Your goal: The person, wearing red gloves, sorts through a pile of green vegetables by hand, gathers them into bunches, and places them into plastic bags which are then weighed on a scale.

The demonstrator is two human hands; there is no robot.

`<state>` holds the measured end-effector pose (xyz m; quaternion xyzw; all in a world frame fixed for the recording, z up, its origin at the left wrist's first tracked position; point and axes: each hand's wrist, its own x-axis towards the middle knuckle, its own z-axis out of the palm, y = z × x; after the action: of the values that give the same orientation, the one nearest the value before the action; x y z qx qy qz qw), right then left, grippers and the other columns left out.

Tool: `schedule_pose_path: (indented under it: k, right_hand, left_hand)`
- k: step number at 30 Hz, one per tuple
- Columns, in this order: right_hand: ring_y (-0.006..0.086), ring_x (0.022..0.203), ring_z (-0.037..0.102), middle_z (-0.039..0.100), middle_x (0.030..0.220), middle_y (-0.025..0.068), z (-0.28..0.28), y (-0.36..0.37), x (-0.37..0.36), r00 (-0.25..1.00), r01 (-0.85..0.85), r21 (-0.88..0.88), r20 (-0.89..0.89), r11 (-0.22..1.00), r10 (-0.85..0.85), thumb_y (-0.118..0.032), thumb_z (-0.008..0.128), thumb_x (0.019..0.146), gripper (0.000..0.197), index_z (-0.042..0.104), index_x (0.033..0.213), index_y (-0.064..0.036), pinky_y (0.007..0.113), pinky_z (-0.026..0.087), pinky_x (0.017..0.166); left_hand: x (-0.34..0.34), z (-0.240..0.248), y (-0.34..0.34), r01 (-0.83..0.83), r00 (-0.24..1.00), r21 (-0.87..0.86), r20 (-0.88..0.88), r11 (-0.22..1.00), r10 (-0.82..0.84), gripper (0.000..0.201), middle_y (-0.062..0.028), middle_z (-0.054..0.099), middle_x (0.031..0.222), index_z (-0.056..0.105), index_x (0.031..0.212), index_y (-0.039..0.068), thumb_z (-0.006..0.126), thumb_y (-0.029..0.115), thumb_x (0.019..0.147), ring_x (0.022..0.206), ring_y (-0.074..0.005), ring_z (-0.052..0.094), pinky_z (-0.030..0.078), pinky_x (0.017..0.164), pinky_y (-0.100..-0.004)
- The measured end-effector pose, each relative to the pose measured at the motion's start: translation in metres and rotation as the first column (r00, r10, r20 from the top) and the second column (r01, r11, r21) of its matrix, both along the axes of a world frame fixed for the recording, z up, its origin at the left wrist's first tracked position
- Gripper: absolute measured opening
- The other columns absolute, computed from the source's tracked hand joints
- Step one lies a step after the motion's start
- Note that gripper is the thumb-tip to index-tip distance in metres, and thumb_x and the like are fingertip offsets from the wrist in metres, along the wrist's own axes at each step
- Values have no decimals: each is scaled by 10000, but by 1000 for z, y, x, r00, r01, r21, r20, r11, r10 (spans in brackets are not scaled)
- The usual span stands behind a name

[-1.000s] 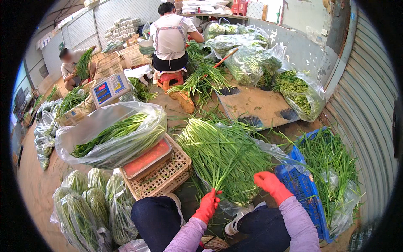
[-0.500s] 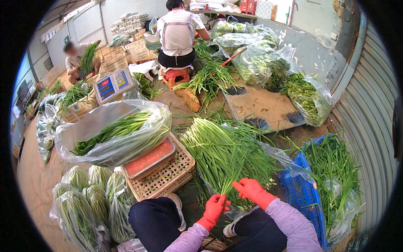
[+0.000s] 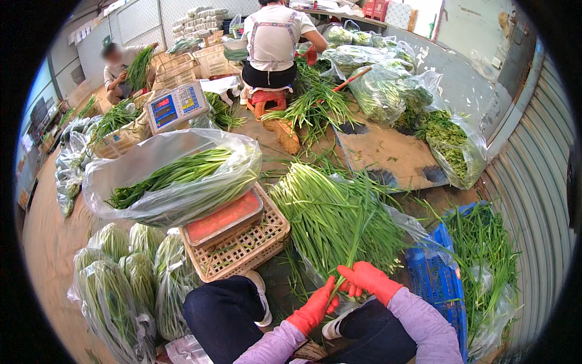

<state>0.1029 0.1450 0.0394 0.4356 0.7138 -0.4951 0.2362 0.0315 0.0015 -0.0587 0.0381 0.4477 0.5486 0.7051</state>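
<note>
Both my hands wear orange-red rubber gloves and meet low in front of my knees. A small bunch of green chives [image 3: 361, 239] rises from between them, leaning over a large pile. My left hand [image 3: 316, 304] is closed around the lower stalks. Close on its right, my right hand [image 3: 370, 281] has its fingers curled on the same stalks; some fingertips are hidden. Just beyond lies the chive pile [image 3: 315, 203], pale ends toward the far left, on clear plastic sheeting.
Left of the pile, an open plastic bag [image 3: 242, 182] of chives rests on a red-topped scale [image 3: 227, 217] over a beige crate [image 3: 267, 233]. Bagged bundles [image 3: 109, 297] stand at left. A blue crate [image 3: 427, 273] of greens stands right. Two people work farther back.
My right hand has come down and closed in on the stalks beside my left hand. The small bunch stands more upright. The whole view has shifted slightly.
</note>
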Motion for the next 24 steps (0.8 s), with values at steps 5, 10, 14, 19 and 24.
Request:
schedule_pose_path:
  k: [5, 10, 14, 19, 24]
  right_hand:
    - [159, 473, 562, 620, 588, 80, -5, -4, 2, 995, 23, -122, -97, 992, -35, -538, 427, 876, 593, 661, 827, 6, 306, 428, 440]
    - [166, 464, 559, 639, 661, 98, 1, 5, 8, 980, -195, -171, 17, 966, 200, -521, 471, 876, 563, 642, 798, 11, 303, 463, 442]
    - [193, 492, 594, 637, 644, 132, -5, 76, 65, 995, 100, -52, 27, 994, -98, -430, 493, 895, 484, 635, 824, 28, 321, 466, 435]
    - [198, 739, 625, 630, 864, 130, -78, 133, 181, 591, 729, -140, -366, 670, -719, -448, 595, 835, 540, 543, 1086, 28, 341, 513, 619]
    - [241, 712, 561, 548, 896, 156, -221, 60, 212, 920, 69, 390, -380, 918, 92, -136, 596, 821, 616, 335, 1377, -186, 399, 481, 629]
  left_hand:
    - [-21, 8, 7, -95, 990, 66, -98, 993, 102, 420, -4, 479, 557, 591, 931, 98, 452, 494, 915, 418, -111, 402, 296, 394, -238]
    - [-55, 17, 14, -405, 891, 339, -63, 849, 450, 268, -55, 616, 749, 586, 1063, 18, 549, 237, 913, 587, -128, 558, 464, 571, -254]
    - [-97, 36, 22, -527, 764, 490, -83, 694, 639, 227, -77, 626, 854, 578, 1065, 31, 623, 113, 858, 778, -172, 610, 488, 666, -280]
    - [-92, 7, 31, -518, 747, 399, -220, 757, 627, 173, -51, 603, 848, 551, 941, 41, 648, 18, 800, 747, -167, 599, 493, 688, -290]
    - [-82, -80, 39, -488, 855, -46, -224, 871, 467, 277, -33, 564, 761, 528, 935, 55, 722, 125, 751, 522, -149, 539, 447, 453, -280]
